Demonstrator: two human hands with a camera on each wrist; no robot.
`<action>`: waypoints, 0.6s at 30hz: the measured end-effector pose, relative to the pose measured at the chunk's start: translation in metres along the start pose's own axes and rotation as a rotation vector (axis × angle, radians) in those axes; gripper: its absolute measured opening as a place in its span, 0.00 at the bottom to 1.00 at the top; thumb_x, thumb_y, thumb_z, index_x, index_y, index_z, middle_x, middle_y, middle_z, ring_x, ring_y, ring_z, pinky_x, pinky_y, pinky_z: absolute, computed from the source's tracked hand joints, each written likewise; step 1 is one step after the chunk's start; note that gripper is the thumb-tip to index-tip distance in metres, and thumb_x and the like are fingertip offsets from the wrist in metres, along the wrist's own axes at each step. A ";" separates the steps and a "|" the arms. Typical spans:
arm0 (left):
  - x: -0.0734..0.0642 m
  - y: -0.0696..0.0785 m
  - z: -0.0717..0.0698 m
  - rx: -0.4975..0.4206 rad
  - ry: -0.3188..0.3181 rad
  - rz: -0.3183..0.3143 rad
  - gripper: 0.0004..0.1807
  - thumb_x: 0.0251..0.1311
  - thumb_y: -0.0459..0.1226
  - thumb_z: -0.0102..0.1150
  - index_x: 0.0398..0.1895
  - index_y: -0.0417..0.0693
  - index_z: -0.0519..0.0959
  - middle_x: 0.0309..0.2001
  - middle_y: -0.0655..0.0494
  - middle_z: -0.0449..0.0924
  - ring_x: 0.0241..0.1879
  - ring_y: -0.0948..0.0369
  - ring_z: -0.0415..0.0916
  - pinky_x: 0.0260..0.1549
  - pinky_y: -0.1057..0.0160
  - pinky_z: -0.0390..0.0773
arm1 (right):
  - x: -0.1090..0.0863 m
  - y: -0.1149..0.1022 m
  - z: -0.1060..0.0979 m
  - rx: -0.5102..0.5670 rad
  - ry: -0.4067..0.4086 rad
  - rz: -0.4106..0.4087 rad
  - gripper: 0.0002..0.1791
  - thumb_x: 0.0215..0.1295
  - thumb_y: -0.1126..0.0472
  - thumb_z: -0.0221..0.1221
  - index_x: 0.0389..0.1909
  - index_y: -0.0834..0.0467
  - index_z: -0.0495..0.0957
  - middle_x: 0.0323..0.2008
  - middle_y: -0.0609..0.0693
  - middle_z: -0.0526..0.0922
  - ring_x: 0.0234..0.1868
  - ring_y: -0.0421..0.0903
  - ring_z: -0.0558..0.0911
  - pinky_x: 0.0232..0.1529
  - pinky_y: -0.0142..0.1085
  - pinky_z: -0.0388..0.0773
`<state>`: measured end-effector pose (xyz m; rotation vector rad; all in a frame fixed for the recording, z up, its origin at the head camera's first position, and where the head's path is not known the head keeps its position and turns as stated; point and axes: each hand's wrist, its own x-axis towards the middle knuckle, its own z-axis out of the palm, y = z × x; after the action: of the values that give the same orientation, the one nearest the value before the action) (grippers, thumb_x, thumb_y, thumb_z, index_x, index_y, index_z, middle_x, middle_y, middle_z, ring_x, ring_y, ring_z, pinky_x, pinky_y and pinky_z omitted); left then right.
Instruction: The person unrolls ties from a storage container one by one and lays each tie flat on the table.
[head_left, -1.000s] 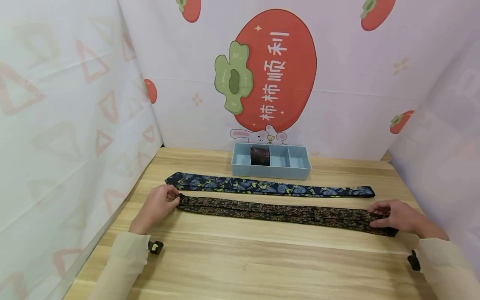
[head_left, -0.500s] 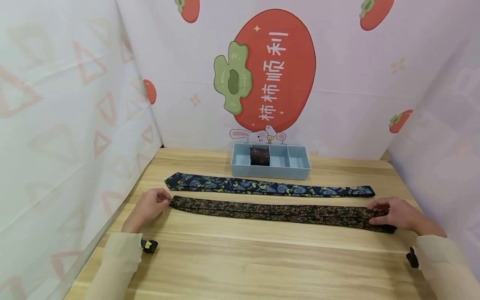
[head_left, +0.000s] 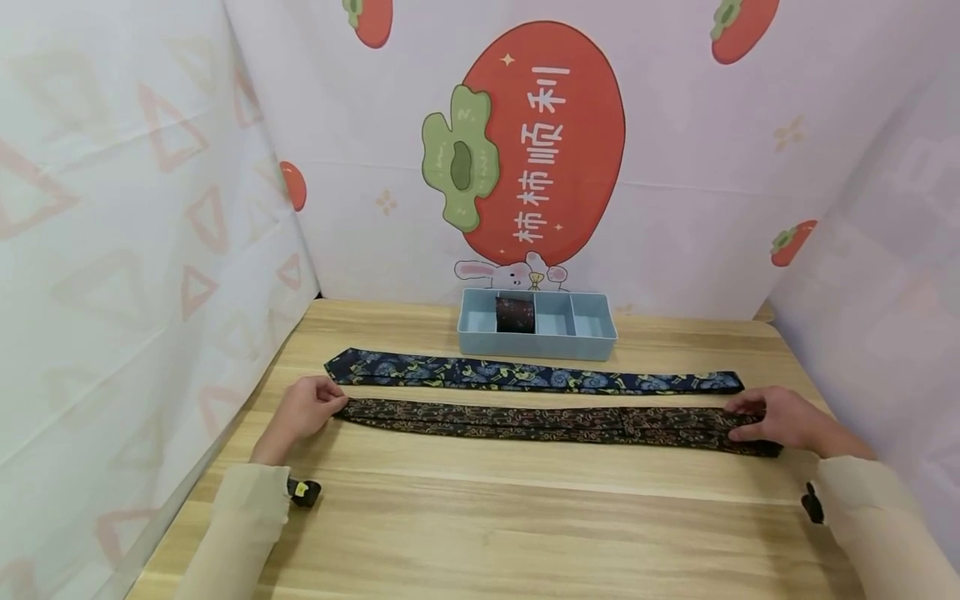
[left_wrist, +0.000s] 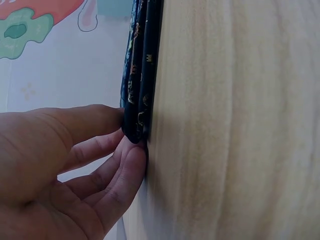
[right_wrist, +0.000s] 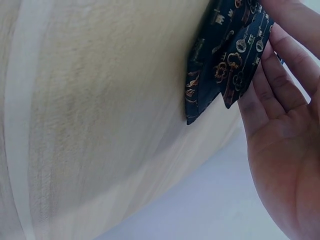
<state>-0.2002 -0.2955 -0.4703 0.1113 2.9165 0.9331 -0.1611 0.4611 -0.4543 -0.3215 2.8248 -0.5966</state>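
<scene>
A dark necktie with a small key pattern (head_left: pixel 525 421) lies lengthwise across the table, folded in layers. At its left end my left hand (head_left: pixel 303 408) pinches the fold; in the left wrist view, the thumb (left_wrist: pixel 95 120) is at one side of the fold and the fingers are below. My right hand (head_left: pixel 783 421) holds the right end between thumb and fingers, and two pointed corners of the necktie (right_wrist: pixel 235 60) stick out past them in the right wrist view. Just behind lies a navy necktie with blue and yellow figures (head_left: pixel 525 375), untouched by either hand.
A light blue divided box (head_left: pixel 536 344) stands at the back of the wooden table (head_left: pixel 480 533). One compartment holds a rolled dark necktie (head_left: pixel 515 315). Printed cloth walls (head_left: pixel 360 250) enclose the back and sides.
My left hand drew away to the left as the bunched left end straightened out, then came back onto it. The necktie's right end has shifted slightly back and left with my right hand.
</scene>
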 end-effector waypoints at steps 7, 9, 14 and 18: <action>0.001 -0.004 -0.002 0.026 0.030 0.010 0.07 0.70 0.35 0.65 0.40 0.40 0.86 0.37 0.45 0.90 0.36 0.53 0.87 0.38 0.53 0.86 | 0.007 -0.004 -0.001 -0.036 -0.008 0.011 0.27 0.57 0.48 0.77 0.51 0.62 0.87 0.44 0.52 0.89 0.42 0.43 0.85 0.40 0.38 0.82; 0.002 -0.003 -0.003 0.038 0.024 0.012 0.07 0.70 0.36 0.65 0.39 0.40 0.86 0.37 0.45 0.90 0.36 0.54 0.87 0.38 0.53 0.86 | 0.008 -0.008 -0.003 -0.043 -0.023 0.003 0.27 0.57 0.49 0.77 0.51 0.63 0.86 0.45 0.55 0.89 0.44 0.49 0.86 0.42 0.43 0.84; 0.005 0.006 -0.009 0.066 0.035 0.037 0.08 0.70 0.36 0.65 0.39 0.38 0.85 0.38 0.44 0.89 0.38 0.52 0.87 0.41 0.50 0.87 | 0.012 -0.020 -0.014 -0.065 -0.054 -0.022 0.29 0.56 0.52 0.78 0.51 0.68 0.84 0.47 0.62 0.89 0.47 0.61 0.87 0.47 0.56 0.86; 0.011 0.025 -0.016 0.080 0.043 0.055 0.10 0.70 0.35 0.64 0.45 0.34 0.83 0.42 0.39 0.88 0.42 0.48 0.87 0.45 0.47 0.87 | 0.022 -0.039 -0.025 -0.114 -0.051 -0.048 0.29 0.58 0.53 0.77 0.51 0.71 0.83 0.47 0.64 0.89 0.48 0.64 0.87 0.50 0.60 0.85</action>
<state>-0.2113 -0.2831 -0.4430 0.1793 3.0058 0.8368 -0.1821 0.4300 -0.4192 -0.4206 2.8143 -0.4316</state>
